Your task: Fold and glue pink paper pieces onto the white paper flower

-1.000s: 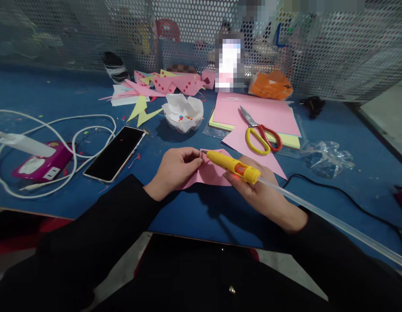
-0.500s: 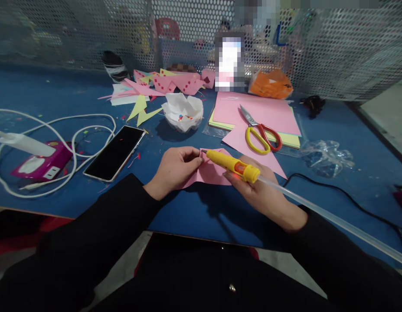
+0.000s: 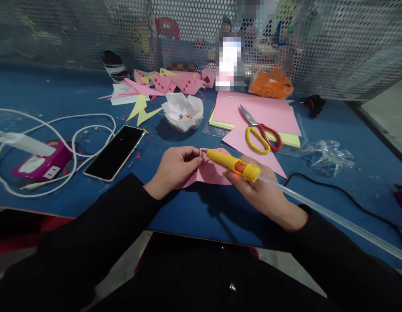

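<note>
My left hand [image 3: 176, 168] pinches the left edge of a folded pink paper [image 3: 212, 173] between thumb and fingers. My right hand [image 3: 264, 193] is wrapped round a yellow glue gun [image 3: 231, 162], with a long clear glue stick [image 3: 324, 208] running out of its back to the right. The gun's dark nozzle points left, at the paper's top corner beside my left thumb. An orange-red glow shows in the gun's body. Part of the paper is hidden behind the gun and my fingers.
Scissors [image 3: 249, 117] lie on stacked coloured paper [image 3: 227, 106]. A white paper bowl [image 3: 183, 112] stands behind my hands. Left are a black phone [image 3: 115, 152], white cable and purple power block [image 3: 57, 162]. Clear plastic [image 3: 329, 158] and a black cord lie right, a mesh divider behind.
</note>
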Demonstrator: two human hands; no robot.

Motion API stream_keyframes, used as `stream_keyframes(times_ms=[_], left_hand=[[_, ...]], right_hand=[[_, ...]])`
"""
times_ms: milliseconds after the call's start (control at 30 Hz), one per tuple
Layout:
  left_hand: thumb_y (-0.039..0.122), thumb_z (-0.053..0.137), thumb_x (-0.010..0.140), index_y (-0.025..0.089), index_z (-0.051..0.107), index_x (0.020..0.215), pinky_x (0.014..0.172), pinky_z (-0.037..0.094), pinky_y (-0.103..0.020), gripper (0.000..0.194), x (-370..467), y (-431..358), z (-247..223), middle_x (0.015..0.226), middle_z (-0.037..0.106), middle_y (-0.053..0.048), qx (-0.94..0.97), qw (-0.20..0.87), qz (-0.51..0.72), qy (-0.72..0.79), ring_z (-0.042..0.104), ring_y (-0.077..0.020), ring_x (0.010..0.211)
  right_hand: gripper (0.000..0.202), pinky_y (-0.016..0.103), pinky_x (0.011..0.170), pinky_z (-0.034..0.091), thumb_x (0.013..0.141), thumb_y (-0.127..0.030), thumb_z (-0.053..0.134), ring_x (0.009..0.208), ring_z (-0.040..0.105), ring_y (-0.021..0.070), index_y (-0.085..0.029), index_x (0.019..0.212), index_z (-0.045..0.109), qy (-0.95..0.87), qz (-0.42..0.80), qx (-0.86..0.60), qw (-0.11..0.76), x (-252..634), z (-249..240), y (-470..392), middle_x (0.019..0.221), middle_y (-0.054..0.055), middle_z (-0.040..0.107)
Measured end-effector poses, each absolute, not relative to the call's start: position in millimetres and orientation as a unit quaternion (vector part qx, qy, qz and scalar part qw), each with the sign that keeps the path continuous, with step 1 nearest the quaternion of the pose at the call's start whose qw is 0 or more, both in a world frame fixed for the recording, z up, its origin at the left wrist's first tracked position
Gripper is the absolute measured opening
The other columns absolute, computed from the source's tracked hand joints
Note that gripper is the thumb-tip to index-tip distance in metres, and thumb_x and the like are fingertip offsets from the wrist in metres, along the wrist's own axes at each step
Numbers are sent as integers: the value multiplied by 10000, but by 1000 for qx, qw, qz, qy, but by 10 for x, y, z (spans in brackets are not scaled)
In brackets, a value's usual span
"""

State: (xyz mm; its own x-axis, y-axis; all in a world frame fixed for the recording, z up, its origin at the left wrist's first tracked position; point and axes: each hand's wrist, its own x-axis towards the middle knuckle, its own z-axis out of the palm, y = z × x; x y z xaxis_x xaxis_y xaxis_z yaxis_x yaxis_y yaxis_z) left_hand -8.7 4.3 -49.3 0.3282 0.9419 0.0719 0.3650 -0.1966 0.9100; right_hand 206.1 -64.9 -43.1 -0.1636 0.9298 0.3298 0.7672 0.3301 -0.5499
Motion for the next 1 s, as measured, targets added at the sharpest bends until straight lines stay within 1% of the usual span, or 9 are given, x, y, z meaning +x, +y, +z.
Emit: stream_keyframes(times_ms=[233,333,500,567,633,700,833,933,1000], left_hand=[[326,655,803,166,743,826,724,491,-270,184,-86,35,-491,825,764,-13,701,409,347,469,671,-164,766],[339,654,820,172,753,830,697,478,-261,195,-86,33,-476,814,768,-7,714,380,346,476,673,-160,755],[428,627,867,204,781,870,632,435,-276,272,-103,30,-442,794,774,0,737,310,317,510,679,-167,718],[381,626,862,216,785,864,613,414,-286,229,-109,19,-438,775,770,5,753,266,289,528,680,-174,705],[288,614,846,225,786,871,618,406,-295,185,-108,2,-439,793,774,6,776,214,262,532,688,-185,728],[218,599,829,230,787,907,639,410,-304,203,-100,-17,-443,849,783,1,799,165,243,524,696,-194,768],[191,631,812,207,767,994,690,432,-326,227,-71,-43,-460,896,782,-17,830,97,231,499,697,-210,803],[197,625,840,202,762,933,732,437,-358,166,-58,-51,-481,849,774,-14,848,61,226,475,696,-226,809],[196,587,882,206,760,933,746,437,-372,180,-53,-63,-494,877,776,-14,866,40,224,445,693,-227,826]], right_hand=[[358,296,532,318,948,-520,496,569,461,145,-226,745,482,-755,117,-562,318,2059,-423,-643,675,5,526],[342,285,520,308,942,-504,508,556,458,134,-224,747,491,-755,110,-565,314,2055,-409,-641,664,-3,526],[339,289,504,306,927,-499,525,549,454,131,-233,725,468,-742,128,-568,332,2059,-388,-645,666,-5,529],[340,304,523,330,931,-511,521,569,464,143,-236,737,475,-727,140,-574,349,2072,-390,-648,676,-1,533],[323,324,565,369,939,-511,516,616,500,162,-233,774,517,-715,147,-577,366,2088,-399,-650,710,13,558],[308,344,617,402,946,-501,512,676,542,182,-226,817,566,-709,152,-578,375,2101,-410,-650,754,31,592],[269,352,618,406,940,-477,530,682,556,190,-227,858,587,-705,164,-575,380,2106,-422,-647,769,32,603],[244,344,595,386,933,-459,547,654,532,181,-238,833,559,-708,163,-572,380,2100,-418,-645,751,18,587],[244,345,599,382,933,-457,546,650,520,179,-242,817,540,-709,162,-571,380,2098,-413,-641,741,15,578]])
